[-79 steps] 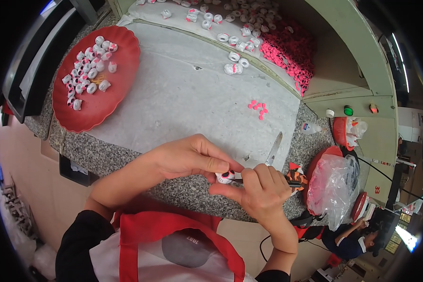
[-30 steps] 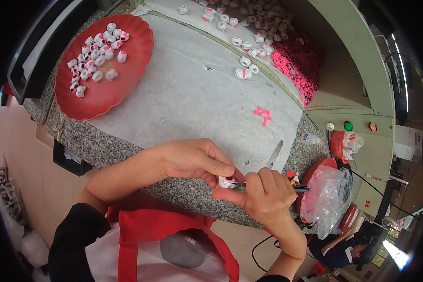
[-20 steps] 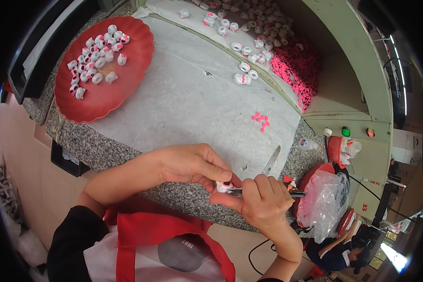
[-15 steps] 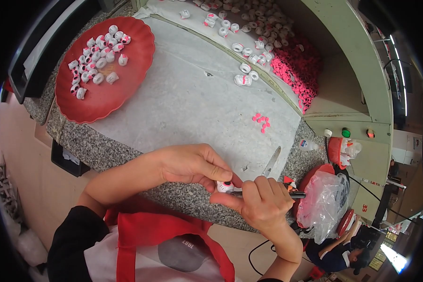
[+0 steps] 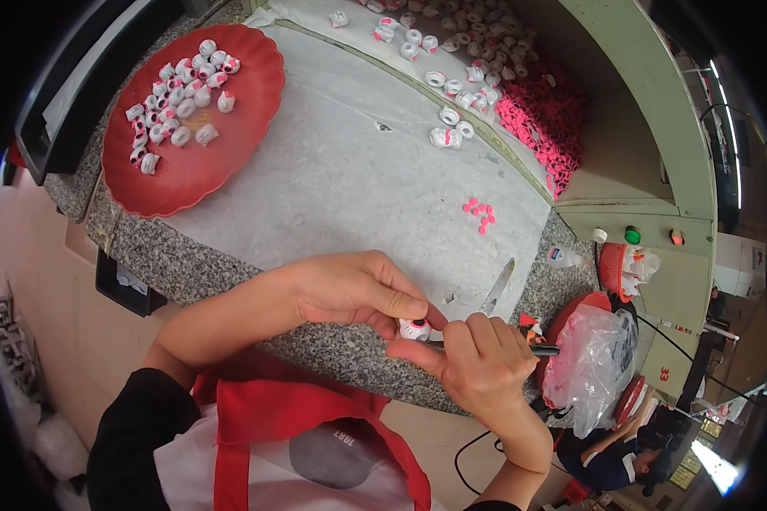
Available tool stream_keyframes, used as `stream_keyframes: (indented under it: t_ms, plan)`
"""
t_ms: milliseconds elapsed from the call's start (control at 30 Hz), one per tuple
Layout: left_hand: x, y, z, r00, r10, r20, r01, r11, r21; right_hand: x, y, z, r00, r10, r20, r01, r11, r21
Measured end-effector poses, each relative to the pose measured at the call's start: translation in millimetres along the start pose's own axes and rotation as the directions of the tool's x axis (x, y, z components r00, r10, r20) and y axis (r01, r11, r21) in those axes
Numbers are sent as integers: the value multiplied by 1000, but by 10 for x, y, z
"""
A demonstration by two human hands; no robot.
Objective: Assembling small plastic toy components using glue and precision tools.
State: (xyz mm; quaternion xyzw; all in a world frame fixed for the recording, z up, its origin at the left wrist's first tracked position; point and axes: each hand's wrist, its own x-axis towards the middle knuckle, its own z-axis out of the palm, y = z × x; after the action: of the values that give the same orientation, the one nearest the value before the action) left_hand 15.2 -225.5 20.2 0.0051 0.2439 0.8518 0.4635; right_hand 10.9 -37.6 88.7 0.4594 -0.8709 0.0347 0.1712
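Observation:
Between its thumb and fingers my left hand pinches a small white figure head with pink and black marks. My right hand is closed around a slim tool with a black handle, whose handle end sticks out to the right. The tool's working end points at the white head; my fingers partly hide where they meet. My right thumb lies just under the piece. Both hands are over the near edge of the paper-covered worktop. Beyond my right hand, a narrow metal blade lies on the paper.
A red scalloped plate with several white pieces lies far left. Small pink discs rest on the white paper. Heaped pink bits and white heads fill the green cabinet. Plastic-covered red dish sits right; another person is beyond.
The whole view has shifted slightly. My hands keep nearly the same grip, and the white head shows turned a little between my left fingers.

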Motion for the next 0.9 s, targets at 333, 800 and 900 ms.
stream_keyframes:
  t_ms: [333, 800, 900]
  plan:
    - [-6, 15, 24, 1000, 19, -3, -19, 1000, 23, 15, -9, -27, 999, 28, 19, -28, 1000, 4]
    - [-23, 9, 14, 999, 43, -19, -42, 998, 35, 23, -37, -73, 995, 46, 86, -45, 999, -8]
    - [-19, 20, 29, 999, 39, -11, -39, 998, 41, 31, -48, -83, 993, 72, 93, -75, 997, 23]
